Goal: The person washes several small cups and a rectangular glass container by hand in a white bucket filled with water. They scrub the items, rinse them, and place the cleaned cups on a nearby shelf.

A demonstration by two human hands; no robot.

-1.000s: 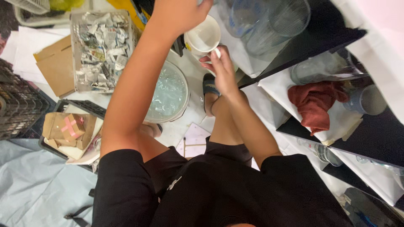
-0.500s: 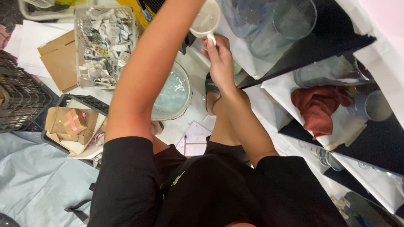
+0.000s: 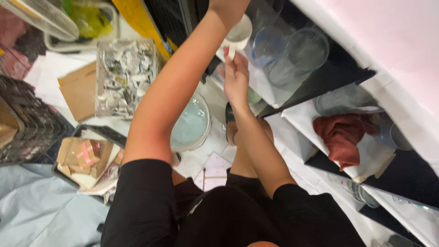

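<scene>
The person is crouching beside a black shelf [image 3: 340, 73] lined with white paper, over a grey sheet [image 3: 36, 215] and a round tub [image 3: 192, 126] of water. Both arms are reaching up to the shelf's upper level, where a white mug [image 3: 241, 33] is hanging in the air just beside clear glasses [image 3: 306, 45]. This looks like the placing stage of handling the mug. Any move from here is calling for care to keep it off the glasses close by.

The right hand [image 3: 235, 77] is pinching the mug's handle between closed fingertips [image 3: 232, 51]. The left hand [image 3: 226, 7] is sitting at the mug's rim, mostly cut off by the frame's edge, so its grip cannot be made out.

Left of the arms, a clear bin [image 3: 125, 77] is holding crumpled newspaper wads. Beyond it, flat brown cardboard [image 3: 77, 93] is lying on white paper. Nearer, a dark crate [image 3: 98, 132] is carrying small cardboard parcels [image 3: 87, 153], one crossed with pink tape. A red cloth [image 3: 343, 130] is lying on a lower shelf.
</scene>
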